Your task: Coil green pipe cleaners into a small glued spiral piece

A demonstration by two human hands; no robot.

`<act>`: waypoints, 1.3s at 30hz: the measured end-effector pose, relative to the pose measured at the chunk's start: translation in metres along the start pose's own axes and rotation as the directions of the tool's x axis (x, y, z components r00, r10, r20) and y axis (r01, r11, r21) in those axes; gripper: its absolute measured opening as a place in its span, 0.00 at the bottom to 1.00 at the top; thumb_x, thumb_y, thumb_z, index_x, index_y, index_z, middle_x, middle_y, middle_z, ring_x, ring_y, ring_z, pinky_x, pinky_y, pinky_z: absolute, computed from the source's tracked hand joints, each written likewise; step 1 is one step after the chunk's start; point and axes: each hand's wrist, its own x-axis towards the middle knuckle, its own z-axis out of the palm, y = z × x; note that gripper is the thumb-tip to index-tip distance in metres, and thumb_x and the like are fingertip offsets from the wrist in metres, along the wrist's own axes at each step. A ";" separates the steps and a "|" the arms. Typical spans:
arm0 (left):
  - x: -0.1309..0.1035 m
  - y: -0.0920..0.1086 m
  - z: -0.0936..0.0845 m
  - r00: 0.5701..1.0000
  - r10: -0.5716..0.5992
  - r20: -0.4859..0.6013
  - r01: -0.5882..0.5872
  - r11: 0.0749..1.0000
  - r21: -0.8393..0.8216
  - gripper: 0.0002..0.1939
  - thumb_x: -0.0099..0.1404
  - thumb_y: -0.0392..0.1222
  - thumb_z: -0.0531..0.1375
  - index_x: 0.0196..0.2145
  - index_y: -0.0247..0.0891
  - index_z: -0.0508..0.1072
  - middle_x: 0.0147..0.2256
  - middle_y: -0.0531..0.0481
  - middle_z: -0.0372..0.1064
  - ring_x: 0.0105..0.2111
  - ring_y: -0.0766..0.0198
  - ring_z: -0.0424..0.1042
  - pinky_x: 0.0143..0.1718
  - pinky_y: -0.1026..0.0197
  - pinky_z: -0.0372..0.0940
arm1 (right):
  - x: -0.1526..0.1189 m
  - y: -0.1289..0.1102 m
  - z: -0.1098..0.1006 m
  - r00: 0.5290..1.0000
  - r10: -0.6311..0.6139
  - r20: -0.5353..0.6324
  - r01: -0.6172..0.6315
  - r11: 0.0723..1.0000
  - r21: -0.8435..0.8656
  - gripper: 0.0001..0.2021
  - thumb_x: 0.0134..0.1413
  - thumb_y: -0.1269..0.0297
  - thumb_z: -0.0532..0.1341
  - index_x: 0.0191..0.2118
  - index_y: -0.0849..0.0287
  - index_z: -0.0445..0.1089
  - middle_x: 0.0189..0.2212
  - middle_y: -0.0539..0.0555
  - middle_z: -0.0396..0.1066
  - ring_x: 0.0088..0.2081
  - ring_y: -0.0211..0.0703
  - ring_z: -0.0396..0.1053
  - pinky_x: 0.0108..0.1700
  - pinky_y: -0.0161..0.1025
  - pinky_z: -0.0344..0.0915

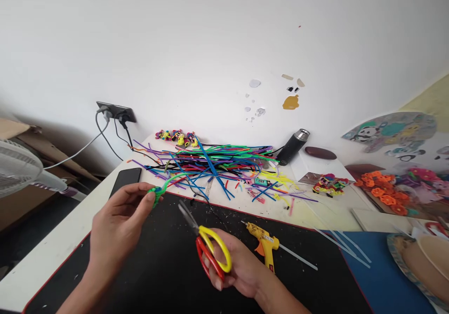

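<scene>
Pinched between the thumb and fingers of my left hand [117, 215] is a small green and blue pipe-cleaner piece [157, 193], with a loose green end reaching up and right. My right hand [238, 262] has its fingers through the handles of a pair of scissors [213, 253], one handle yellow and one red. The scissor blades point up and left, apart from the green piece. Beyond both hands lies a wide heap of coloured pipe cleaners [210, 162]. A yellow glue gun [263, 244] with a glue stick in its back rests right of my right hand.
A phone [126, 182] lies left of the heap. Small pipe-cleaner figures [178, 137] stand by the wall. A black flask [293, 146] leans near a white box [312, 166]. Loose glue sticks [347, 248] lie at right. A fan [21, 166] stands at far left.
</scene>
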 end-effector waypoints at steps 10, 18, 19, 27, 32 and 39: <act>-0.006 0.004 0.023 0.925 0.369 0.085 -0.376 0.871 0.317 0.12 0.68 0.54 0.66 0.41 0.44 0.79 0.35 0.52 0.84 0.31 0.58 0.83 0.33 0.61 0.76 | -0.002 0.023 -0.001 0.960 -0.156 0.233 0.126 0.983 0.135 0.31 0.50 0.43 0.77 0.46 0.61 0.68 0.27 0.50 0.75 0.14 0.33 0.69 0.13 0.24 0.50; 0.006 0.003 0.031 0.601 0.711 0.366 -0.797 0.494 0.348 0.05 0.73 0.42 0.62 0.45 0.43 0.77 0.37 0.50 0.84 0.35 0.57 0.85 0.42 0.59 0.77 | -0.015 0.022 -0.011 0.952 -0.238 0.191 0.192 0.954 0.228 0.30 0.51 0.46 0.78 0.48 0.59 0.66 0.29 0.48 0.74 0.16 0.33 0.70 0.13 0.25 0.52; 0.010 0.002 0.032 0.541 0.737 0.405 -0.839 0.441 0.318 0.05 0.73 0.39 0.63 0.46 0.42 0.76 0.38 0.49 0.84 0.36 0.57 0.85 0.43 0.59 0.77 | -0.017 0.023 -0.013 0.950 -0.251 0.188 0.208 0.953 0.221 0.30 0.51 0.44 0.77 0.47 0.58 0.65 0.29 0.48 0.74 0.16 0.32 0.69 0.14 0.25 0.52; 0.028 0.013 0.032 0.153 0.767 0.623 -0.988 0.142 0.068 0.14 0.69 0.31 0.67 0.51 0.40 0.76 0.42 0.46 0.85 0.44 0.56 0.84 0.54 0.55 0.76 | -0.028 0.020 -0.023 0.937 -0.306 0.169 0.282 0.947 0.151 0.34 0.54 0.34 0.72 0.50 0.57 0.64 0.27 0.47 0.73 0.13 0.29 0.61 0.16 0.27 0.54; 0.034 0.021 0.024 0.032 0.668 0.743 -0.998 0.064 -0.014 0.19 0.72 0.32 0.65 0.59 0.40 0.74 0.50 0.43 0.84 0.53 0.51 0.81 0.61 0.47 0.72 | -0.030 0.015 -0.026 0.945 -0.286 0.158 0.274 0.957 0.095 0.36 0.51 0.32 0.72 0.50 0.58 0.65 0.27 0.47 0.74 0.12 0.29 0.60 0.15 0.28 0.55; 0.040 0.016 0.021 -0.087 0.570 0.817 -0.993 0.013 -0.115 0.23 0.76 0.31 0.55 0.66 0.38 0.70 0.59 0.39 0.79 0.63 0.49 0.73 0.67 0.45 0.66 | -0.031 0.012 -0.032 0.948 -0.281 0.150 0.273 0.959 0.070 0.35 0.53 0.34 0.72 0.51 0.57 0.64 0.28 0.46 0.74 0.13 0.28 0.61 0.17 0.27 0.55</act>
